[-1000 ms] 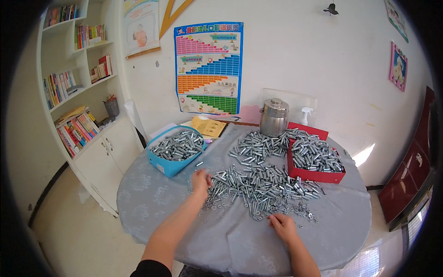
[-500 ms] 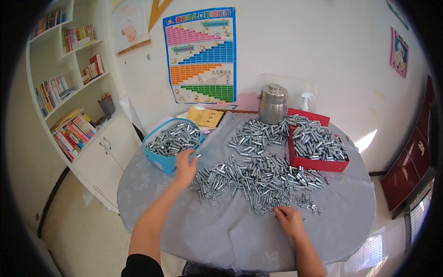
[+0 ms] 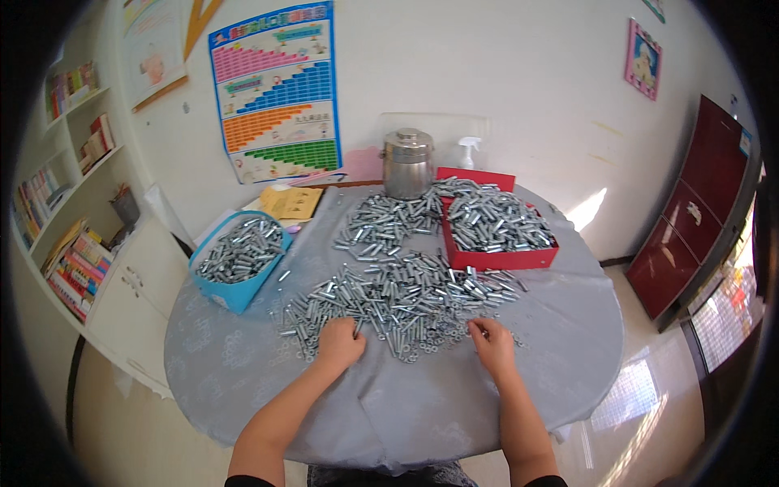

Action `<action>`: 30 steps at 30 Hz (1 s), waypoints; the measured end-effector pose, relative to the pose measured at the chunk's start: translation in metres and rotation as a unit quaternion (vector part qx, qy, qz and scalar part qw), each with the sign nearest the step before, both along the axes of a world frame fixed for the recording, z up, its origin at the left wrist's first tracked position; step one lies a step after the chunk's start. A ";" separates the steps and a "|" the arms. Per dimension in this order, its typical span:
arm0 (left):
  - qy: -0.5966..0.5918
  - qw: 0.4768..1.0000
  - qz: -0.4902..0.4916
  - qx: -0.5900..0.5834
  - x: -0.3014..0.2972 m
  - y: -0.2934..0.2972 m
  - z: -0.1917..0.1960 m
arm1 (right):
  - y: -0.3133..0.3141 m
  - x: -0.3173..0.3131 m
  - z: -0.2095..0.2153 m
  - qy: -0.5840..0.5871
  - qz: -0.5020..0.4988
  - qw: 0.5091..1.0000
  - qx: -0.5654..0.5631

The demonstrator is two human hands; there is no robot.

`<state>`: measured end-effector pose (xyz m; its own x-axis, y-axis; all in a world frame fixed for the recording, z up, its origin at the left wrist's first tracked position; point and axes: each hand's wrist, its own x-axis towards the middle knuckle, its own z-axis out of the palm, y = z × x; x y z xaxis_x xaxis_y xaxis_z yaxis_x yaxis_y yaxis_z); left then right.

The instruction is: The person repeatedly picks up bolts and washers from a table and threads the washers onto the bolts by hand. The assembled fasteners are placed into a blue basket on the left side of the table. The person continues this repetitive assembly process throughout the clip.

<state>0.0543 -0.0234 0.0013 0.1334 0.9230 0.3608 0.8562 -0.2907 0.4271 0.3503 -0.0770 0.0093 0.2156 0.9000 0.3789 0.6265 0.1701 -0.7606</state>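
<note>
A loose heap of silver metal bolts [image 3: 381,296] spreads across the middle of the table, with small washers [image 3: 430,345] scattered along its near edge. My left hand [image 3: 341,342] is at the heap's near left side, fingers curled and closed on a bolt [image 3: 358,328] whose end shows by the fingertips. At the near right edge of the heap, beside the washers, is my right hand [image 3: 492,347]. Its thumb and fingers are pinched together; whatever is between them is too small to make out. A blue bin [image 3: 235,294] full of bolts stands at the left.
An open red box [image 3: 507,258] full of bolts sits at the right, with another bolt pile [image 3: 377,223] beside it. Behind stand a steel canister [image 3: 408,166] and a spray bottle [image 3: 467,152]. A yellow booklet [image 3: 288,201] lies at the back left of the grey tablecloth [image 3: 406,414].
My left hand has come from the blue bin's near rim back to the heap's near left edge. My right hand stays by the washers. The view has turned to the right.
</note>
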 end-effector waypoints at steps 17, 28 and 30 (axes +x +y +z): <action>-0.498 0.848 -0.111 -0.146 0.057 -0.053 0.001 | 0.058 0.023 -0.015 -0.181 -0.074 0.981 0.006; -0.538 0.809 -0.151 -0.181 0.069 -0.070 -0.010 | 0.071 0.027 -0.010 -0.208 -0.047 0.977 -0.002; -0.541 0.807 -0.156 -0.179 0.071 -0.069 -0.013 | 0.065 0.028 -0.005 -0.215 -0.018 0.976 0.020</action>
